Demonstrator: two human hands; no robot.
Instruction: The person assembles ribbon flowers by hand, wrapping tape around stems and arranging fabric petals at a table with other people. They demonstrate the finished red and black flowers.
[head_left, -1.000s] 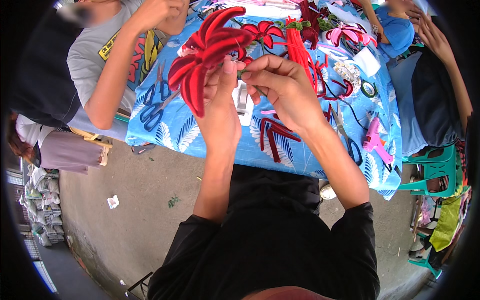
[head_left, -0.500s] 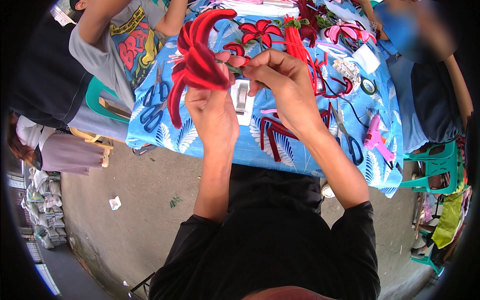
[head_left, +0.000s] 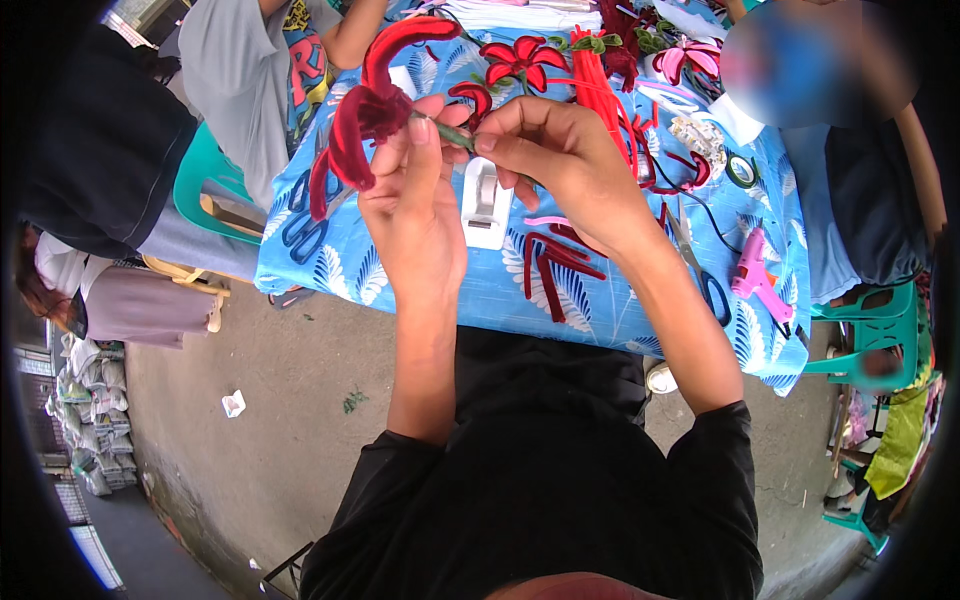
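Observation:
A dark red fuzzy pipe-cleaner flower (head_left: 347,130) with long curled petals hangs off to the left of my hands, tilted on its side. My left hand (head_left: 418,215) pinches its green-wrapped stem (head_left: 450,135) just below the petals, between thumb and fingers. At the stem's other end, my right hand (head_left: 565,165) grips it with thumb and bent forefinger. A white tape dispenser (head_left: 484,228) lies on the table below and between the hands. Behind them rests another red flower (head_left: 520,64) with spread petals.
The blue leaf-patterned tablecloth (head_left: 400,275) carries loose red pipe cleaners (head_left: 548,275), a red pipe-cleaner bundle (head_left: 592,90), a pink glue gun (head_left: 757,278), dark-handled scissors (head_left: 714,297), more scissors (head_left: 304,238) and a green tape roll (head_left: 741,172). Other people sit at both sides.
The flower has turned in my hands, its petals swinging left and lower, and more of the green stem shows. Both hands still hold it.

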